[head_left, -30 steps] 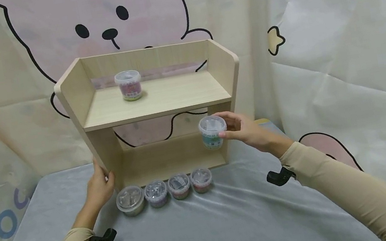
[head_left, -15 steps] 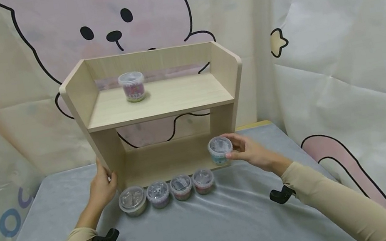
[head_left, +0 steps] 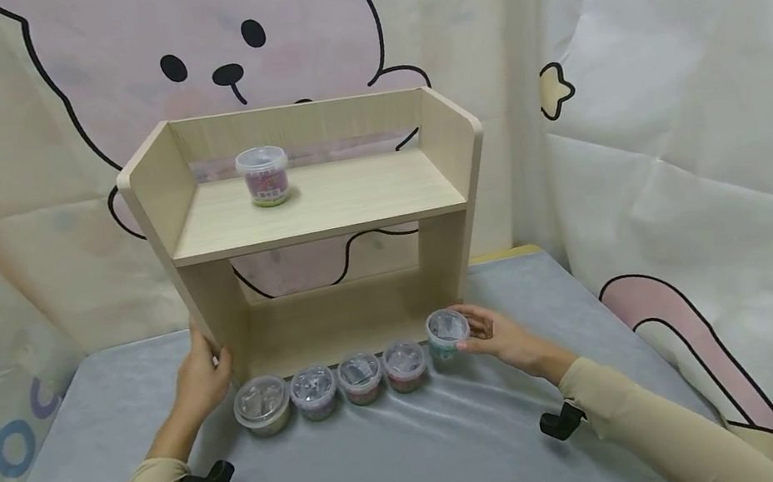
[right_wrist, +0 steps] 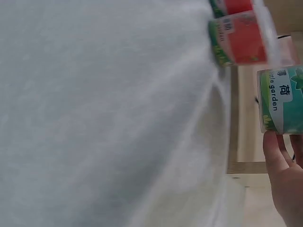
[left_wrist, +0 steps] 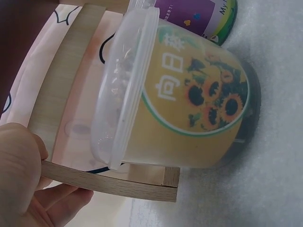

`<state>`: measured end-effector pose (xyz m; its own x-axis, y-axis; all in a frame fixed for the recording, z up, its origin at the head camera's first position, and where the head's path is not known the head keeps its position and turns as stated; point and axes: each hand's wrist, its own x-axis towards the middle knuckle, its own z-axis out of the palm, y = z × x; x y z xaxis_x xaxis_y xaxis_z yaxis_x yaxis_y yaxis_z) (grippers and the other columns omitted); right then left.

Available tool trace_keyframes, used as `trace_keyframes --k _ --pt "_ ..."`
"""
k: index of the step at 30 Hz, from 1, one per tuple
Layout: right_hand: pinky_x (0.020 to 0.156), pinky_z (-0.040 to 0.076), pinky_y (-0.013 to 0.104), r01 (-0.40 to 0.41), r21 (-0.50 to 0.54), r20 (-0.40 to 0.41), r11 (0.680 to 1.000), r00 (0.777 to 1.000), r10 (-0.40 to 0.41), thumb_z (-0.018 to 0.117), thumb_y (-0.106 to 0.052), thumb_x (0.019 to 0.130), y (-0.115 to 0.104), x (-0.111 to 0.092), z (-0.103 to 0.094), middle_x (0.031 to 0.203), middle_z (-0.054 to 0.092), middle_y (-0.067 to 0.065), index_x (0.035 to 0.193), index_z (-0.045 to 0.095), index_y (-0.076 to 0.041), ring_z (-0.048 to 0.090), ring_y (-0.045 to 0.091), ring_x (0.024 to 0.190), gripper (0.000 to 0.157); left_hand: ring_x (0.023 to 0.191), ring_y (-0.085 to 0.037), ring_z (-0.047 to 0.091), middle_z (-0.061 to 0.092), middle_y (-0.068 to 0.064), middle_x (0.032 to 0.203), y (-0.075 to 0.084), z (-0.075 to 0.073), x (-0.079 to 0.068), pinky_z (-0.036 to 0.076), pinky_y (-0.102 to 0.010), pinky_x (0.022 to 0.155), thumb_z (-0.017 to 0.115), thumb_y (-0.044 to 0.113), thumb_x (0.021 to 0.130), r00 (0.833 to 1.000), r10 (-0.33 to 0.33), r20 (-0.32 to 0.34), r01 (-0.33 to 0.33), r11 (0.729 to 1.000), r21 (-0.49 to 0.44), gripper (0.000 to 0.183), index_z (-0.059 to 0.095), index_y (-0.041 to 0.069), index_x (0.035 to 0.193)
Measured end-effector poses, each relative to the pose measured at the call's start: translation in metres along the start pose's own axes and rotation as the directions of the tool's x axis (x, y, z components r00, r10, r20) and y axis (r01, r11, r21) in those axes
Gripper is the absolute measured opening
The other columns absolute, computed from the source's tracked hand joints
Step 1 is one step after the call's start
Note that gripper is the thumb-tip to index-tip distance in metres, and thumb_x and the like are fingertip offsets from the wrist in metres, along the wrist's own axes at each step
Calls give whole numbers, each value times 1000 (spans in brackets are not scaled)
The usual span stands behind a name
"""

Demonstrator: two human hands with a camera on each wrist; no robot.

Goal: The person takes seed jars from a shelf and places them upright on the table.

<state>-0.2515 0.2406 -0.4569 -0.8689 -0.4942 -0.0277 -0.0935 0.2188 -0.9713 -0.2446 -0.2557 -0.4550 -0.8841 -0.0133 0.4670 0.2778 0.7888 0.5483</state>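
Observation:
In the head view my right hand (head_left: 505, 342) holds a small lidded plastic tub (head_left: 447, 337) by its side, at the right end of a row of similar tubs. Its teal and green "little garden" label (right_wrist: 282, 99) faces the right wrist camera. Whether its base touches the cloth, I cannot tell. My left hand (head_left: 199, 380) grips the left side panel of a pale wooden two-tier shelf (head_left: 349, 196); thumb and fingers lie on either side of the panel edge (left_wrist: 109, 182). Close to that hand is the largest tub (left_wrist: 189, 94), with a sunflower label.
Beside the largest tub stand a purple-labelled tub (head_left: 314, 393) and two with red labels, such as the pink-red tub (head_left: 405, 366). Another tub (head_left: 265, 177) sits on the upper shelf. A blue-grey cloth (head_left: 392, 468) covers the table, with printed curtains (head_left: 478, 49) behind.
My right hand has lowered the teal-labelled tub from in front of the shelf's right side down to the row's right end. The left hand has kept its grip on the panel.

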Motion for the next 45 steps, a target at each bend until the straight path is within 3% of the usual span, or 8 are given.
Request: trace_keyframes --k 5,10,14,22,29,35,40,45 --pt "109 42 28 -15 -5 -5 1000 1000 15 68 -13 96 11 0 1 160 35 25 156 30 -2 31 43 150 73 61 -28 52 60 -21 77 -1 -1 1 39 -40 56 53 5 96 1000 -3 20 3 1000 3 76 7 -3 156" --pt "118 36 48 -59 5 4 998 998 59 70 -14 95 16 4 0 161 36 23 157 30 -6 29 42 151 75 72 -41 61 65 -29 86 -1 -1 2 47 -57 66 54 5 96 1000 -15 6 15 1000 -3 74 10 -4 155" --pt "119 32 56 -68 -11 9 998 998 68 69 -14 95 18 4 -1 161 35 24 157 29 -4 31 44 150 75 74 -43 62 65 -31 88 0 -2 1 47 -58 67 54 6 97 1000 -24 16 24 1000 -2 73 11 -4 155" --pt "109 44 33 -48 -13 1 999 999 48 70 -12 94 18 3 2 156 41 26 155 33 -1 42 40 143 72 61 -30 54 61 -21 76 1 -4 4 40 -43 58 54 6 96 1000 -14 -6 14 1000 0 68 16 -4 151" --pt "106 45 26 -51 3 37 999 998 51 73 -11 92 17 3 5 156 41 27 155 32 -1 41 41 145 75 66 -34 57 63 -24 82 0 -5 5 44 -48 60 53 7 97 1000 -25 3 25 1000 1 68 15 -1 152" --pt "102 46 18 -43 1 100 999 994 43 70 -12 94 20 2 1 156 40 29 156 29 1 38 43 146 75 65 -32 55 62 -21 80 0 -5 6 41 -44 59 53 7 97 999 -36 6 36 999 5 67 16 -1 152" --pt "111 45 35 -37 -71 107 997 993 45 59 -18 102 14 -1 -5 161 32 27 156 29 2 31 46 149 65 66 -32 56 62 -22 80 -2 -2 4 43 -45 59 54 7 96 999 -43 15 43 999 10 69 15 -1 153" --pt "114 43 49 -30 -151 92 988 995 44 51 -24 105 -12 -4 -15 158 34 31 155 28 5 35 47 147 62 66 -32 56 63 -22 80 -2 1 3 42 -44 59 55 7 96 999 -49 18 49 999 11 70 15 0 153"
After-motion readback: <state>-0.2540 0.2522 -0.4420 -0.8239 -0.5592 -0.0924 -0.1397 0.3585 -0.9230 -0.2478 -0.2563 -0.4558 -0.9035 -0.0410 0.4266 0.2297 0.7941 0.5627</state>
